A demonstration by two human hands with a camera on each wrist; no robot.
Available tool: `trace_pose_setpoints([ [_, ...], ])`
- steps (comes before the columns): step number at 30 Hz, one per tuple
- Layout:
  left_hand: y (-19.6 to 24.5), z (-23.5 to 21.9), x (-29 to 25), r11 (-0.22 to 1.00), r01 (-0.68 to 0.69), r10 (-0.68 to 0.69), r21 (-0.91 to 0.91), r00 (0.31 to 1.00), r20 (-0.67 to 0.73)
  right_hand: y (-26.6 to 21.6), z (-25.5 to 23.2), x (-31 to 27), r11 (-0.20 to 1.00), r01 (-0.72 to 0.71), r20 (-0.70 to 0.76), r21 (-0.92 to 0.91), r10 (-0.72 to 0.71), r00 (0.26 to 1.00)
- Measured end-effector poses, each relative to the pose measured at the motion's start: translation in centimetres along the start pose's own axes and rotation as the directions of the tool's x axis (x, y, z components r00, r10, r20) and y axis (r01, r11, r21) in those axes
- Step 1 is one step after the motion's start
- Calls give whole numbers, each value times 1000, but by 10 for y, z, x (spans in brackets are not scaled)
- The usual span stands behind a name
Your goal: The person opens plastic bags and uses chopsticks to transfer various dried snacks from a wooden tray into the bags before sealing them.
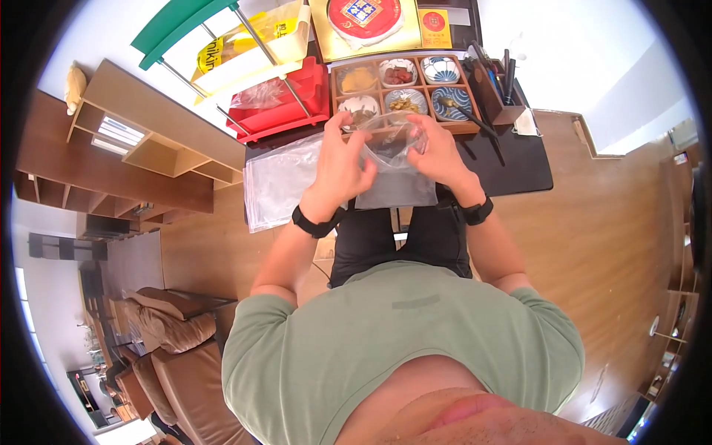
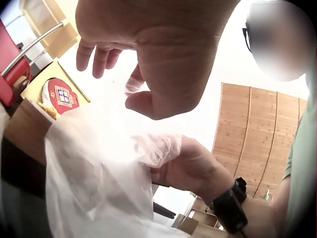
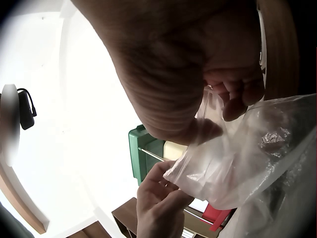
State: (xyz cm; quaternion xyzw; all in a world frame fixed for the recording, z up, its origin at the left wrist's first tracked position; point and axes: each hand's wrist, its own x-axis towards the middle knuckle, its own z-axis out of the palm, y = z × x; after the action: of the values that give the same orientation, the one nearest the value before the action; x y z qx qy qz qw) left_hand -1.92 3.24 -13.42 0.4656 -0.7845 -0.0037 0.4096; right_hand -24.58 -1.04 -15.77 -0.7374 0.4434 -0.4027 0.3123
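Note:
A clear plastic bag [image 1: 389,152] is spread between both hands in the head view, its mouth parted. My left hand [image 1: 341,165] pinches one side of the mouth between thumb and finger; in the right wrist view, those fingertips meet the bag's edge. My right hand [image 1: 443,153] grips the opposite side, with plastic bunched around its thumb in the right wrist view. Just beyond the hands lies a wooden divided tray [image 1: 377,69] with several small bowls. Flat clear bags [image 1: 271,189] lie at the table's left front.
A dark spoon [image 1: 461,110] rests in a blue patterned bowl [image 1: 445,95]. Left of the tray stands a red bin [image 1: 315,93] below a green-topped rack [image 1: 174,30]. A round red package [image 1: 367,18] sits behind it. A wooden pen holder [image 1: 508,113] is at right.

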Motion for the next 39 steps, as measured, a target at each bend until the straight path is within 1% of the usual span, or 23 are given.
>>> trace_pose_setpoints([
  [3,9,2,-13,999,-34,32,39,999,39,2,-2,0,1000,-10,-9,22,10,1000],
  [7,-5,6,-19,994,-40,32,99,996,81,1,-2,0,1000,-4,-35,28,5,999],
  [9,-8,1,-15,990,129,-121,-65,987,105,-1,0,-1,999,1,-22,36,0,1000],
  [10,-16,4,-14,990,128,-121,-64,987,106,-2,0,-2,999,6,-8,42,-6,1000],
  [11,-24,6,-9,960,195,-183,-200,980,74,0,3,-2,999,5,-9,43,-5,1000],
  [12,-30,9,-7,908,252,-250,-334,967,50,4,9,-1,994,110,-51,11,-109,993],
  [13,-31,17,-7,768,379,-418,-515,908,45,6,12,-1,977,211,-88,-24,-212,973],
  [14,-33,17,-5,769,380,-418,-515,908,46,4,13,-1,977,211,-88,-24,-212,973],
  [16,-40,20,0,786,493,-496,-373,863,97,0,14,-2,980,200,-34,-11,-201,979],
  [20,-55,36,-5,701,530,-523,-478,837,160,-2,14,-6,982,186,-14,35,-186,983],
  [22,-57,40,-6,450,533,-565,-717,791,234,4,17,-8,978,-4,-18,210,8,1000],
  [23,-56,39,-4,449,533,-565,-717,791,235,8,20,-8,978,-5,-18,209,9,1000],
  [25,-54,36,-2,182,535,-592,-825,729,343,18,29,-7,945,31,-166,326,25,986],
  [26,-55,37,-3,180,536,-593,-825,728,344,22,33,-7,945,29,-164,325,26,986],
  [28,-59,39,-3,296,527,-564,-797,769,299,32,37,-6,924,14,-213,383,74,974],
  [29,-59,40,-3,292,528,-554,-797,773,309,31,35,-5,926,11,-225,377,80,971],
  [31,-58,43,-4,344,507,-538,-790,796,277,30,33,-3,971,54,-215,235,-2,977],
  [32,-58,44,-4,336,511,-525,-791,799,293,28,34,-2,973,44,-230,225,9,973],
  [34,-56,47,-3,426,531,-522,-733,806,280,27,36,2,996,88,-318,35,-72,945],
  [35,-51,48,-2,528,533,-521,-662,818,243,23,34,4,990,138,-291,-8,-134,947],
  [36,-50,52,-3,523,533,-512,-665,820,254,18,30,3,992,129,-299,-16,-128,946],
  [38,-54,60,-9,738,447,-474,-505,877,83,5,24,-5,977,197,-316,-78,-212,925],
  [39,-55,62,-10,730,432,-477,-530,877,58,4,20,-12,978,194,-319,-83,-210,924],
])
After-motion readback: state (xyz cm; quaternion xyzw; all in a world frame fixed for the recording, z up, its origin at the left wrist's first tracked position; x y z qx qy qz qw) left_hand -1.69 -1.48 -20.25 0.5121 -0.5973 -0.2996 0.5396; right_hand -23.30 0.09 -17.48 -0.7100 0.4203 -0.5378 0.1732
